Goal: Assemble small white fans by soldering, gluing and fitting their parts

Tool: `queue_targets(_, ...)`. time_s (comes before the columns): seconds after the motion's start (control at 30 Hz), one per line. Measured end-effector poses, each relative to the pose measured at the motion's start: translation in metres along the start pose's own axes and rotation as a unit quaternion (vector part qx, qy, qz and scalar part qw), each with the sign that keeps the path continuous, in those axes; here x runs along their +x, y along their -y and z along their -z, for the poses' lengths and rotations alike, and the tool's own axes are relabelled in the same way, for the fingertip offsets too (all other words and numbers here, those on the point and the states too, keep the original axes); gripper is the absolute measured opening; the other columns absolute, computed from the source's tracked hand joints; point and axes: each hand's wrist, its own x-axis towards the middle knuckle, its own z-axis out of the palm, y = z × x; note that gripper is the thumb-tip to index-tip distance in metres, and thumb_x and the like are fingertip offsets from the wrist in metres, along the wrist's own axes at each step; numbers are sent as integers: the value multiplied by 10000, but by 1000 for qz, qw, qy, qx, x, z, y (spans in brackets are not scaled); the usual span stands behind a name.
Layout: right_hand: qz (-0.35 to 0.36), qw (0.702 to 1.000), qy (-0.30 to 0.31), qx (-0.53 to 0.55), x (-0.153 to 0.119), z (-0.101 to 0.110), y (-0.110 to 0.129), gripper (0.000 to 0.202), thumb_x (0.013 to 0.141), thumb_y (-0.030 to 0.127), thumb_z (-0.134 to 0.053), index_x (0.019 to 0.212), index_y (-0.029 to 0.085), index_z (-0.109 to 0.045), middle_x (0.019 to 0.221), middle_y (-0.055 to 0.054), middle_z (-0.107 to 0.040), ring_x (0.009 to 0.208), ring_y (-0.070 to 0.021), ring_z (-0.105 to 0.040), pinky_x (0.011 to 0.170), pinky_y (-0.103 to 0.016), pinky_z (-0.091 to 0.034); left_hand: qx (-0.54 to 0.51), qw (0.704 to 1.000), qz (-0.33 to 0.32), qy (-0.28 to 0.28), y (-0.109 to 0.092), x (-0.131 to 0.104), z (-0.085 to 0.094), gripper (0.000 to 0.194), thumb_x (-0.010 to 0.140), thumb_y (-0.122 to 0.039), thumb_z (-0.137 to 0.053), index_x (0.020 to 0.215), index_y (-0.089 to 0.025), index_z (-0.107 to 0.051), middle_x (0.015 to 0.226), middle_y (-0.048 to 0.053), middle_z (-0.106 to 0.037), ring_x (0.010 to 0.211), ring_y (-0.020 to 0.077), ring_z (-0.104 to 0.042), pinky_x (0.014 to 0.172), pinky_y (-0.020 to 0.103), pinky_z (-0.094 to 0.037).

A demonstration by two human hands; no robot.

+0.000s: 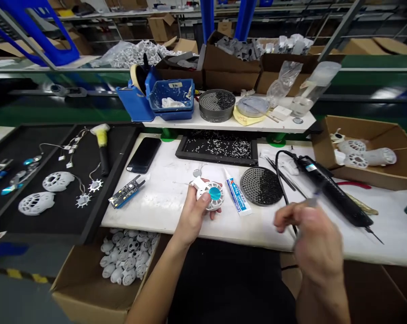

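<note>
My left hand (190, 215) is closed around a round white vented fan housing (210, 203) with a shiny teal disc in its middle. The thumb lies over the front of the housing. To the right of that hand lies a blue and white glue tube (237, 196), its nozzle pointing away. My right hand (316, 234) is raised over the right side of the bench and smeared by motion. Its fingers look curled, and a thin blurred object shows at them, too unclear to name. A round perforated plate (261, 185), partly covered with small black pieces, lies between the hands.
A black corded electric screwdriver (335, 191) lies on the right. A phone (144, 155) and a circuit board (126, 192) are on the left. A black tray (217, 158) holds small pieces. Below, a cardboard box (88, 285) contains many white housings. A shelf (203, 127) crosses the back.
</note>
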Motion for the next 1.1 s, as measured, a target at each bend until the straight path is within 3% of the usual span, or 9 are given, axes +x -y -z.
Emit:
queue_targets(0.1, 74, 986, 89, 120, 8, -40, 22, 317, 1116, 342, -465, 1355, 259, -656, 1033, -63, -722, 810, -183, -682, 719, -313, -567, -6, 1000, 15, -20, 3, -1, 2, 477, 978, -573, -645, 1300, -253, -497, 1130, 70, -697, 699, 137, -621, 574, 264, -448)
queue_targets(0.2, 172, 979, 84, 67, 15, -64, 31, 433, 1101, 256, -534, 1530, 278, -591, 1076, -71, -709, 898, -191, -673, 795, -331, -558, -18, 1000, 2, -23, 6, -1, 4, 549, 966, -557, -634, 1405, -260, -492, 1050, 46, -669, 719, 145, -580, 615, 278, -456)
queue_targets(0.3, 206, 977, 51, 11, 16, -75, 29, 403, 1079, 219, -586, 1472, 267, -659, 976, -60, -682, 813, -173, -647, 734, -324, -536, -12, 999, -29, -9, 10, -1, 8, 646, 904, -538, -693, 1450, -269, -476, 1113, 57, -654, 773, 159, -569, 646, 284, -461)
queue_targets(0.43, 214, 976, 37, -9, 12, -78, 24, 393, 1050, 222, -639, 1438, 249, -691, 1002, -66, -689, 811, -163, -681, 750, -317, -576, 25, 998, -53, -23, 15, -2, 11, 714, 860, -480, -779, 1466, -279, -461, 1221, 78, -621, 883, 185, -581, 709, 294, -481)
queue_targets(0.73, 205, 975, 80, 34, 8, -79, 24, 338, 1067, 205, -607, 1385, 182, -718, 945, -66, -718, 778, -159, -686, 703, -304, -571, 63, 995, -65, -36, 11, -4, 8, 655, 869, -446, -806, 1407, -290, -467, 1320, 91, -606, 946, 203, -620, 830, 340, -520)
queue_targets(0.97, 207, 971, 108, 51, 11, -80, 22, 262, 1071, 176, -602, 1284, 146, -751, 1162, -73, -803, 1001, -170, -772, 919, -284, -599, 100, 988, -117, -32, 7, -3, 6, 587, 872, -411, -811, 1353, -251, -515, 1323, 94, -610, 1036, 216, -634, 917, 337, -530)
queue_targets(1.1, 203, 971, 115, 46, 12, -79, 21, 260, 1084, 199, -588, 1286, 153, -745, 1160, -70, -804, 999, -173, -775, 916, -291, -606, 123, 984, -123, -33, 5, -3, 6, 555, 874, -416, -804, 1322, -238, -528, 1284, 92, -616, 991, 206, -628, 888, 326, -534)
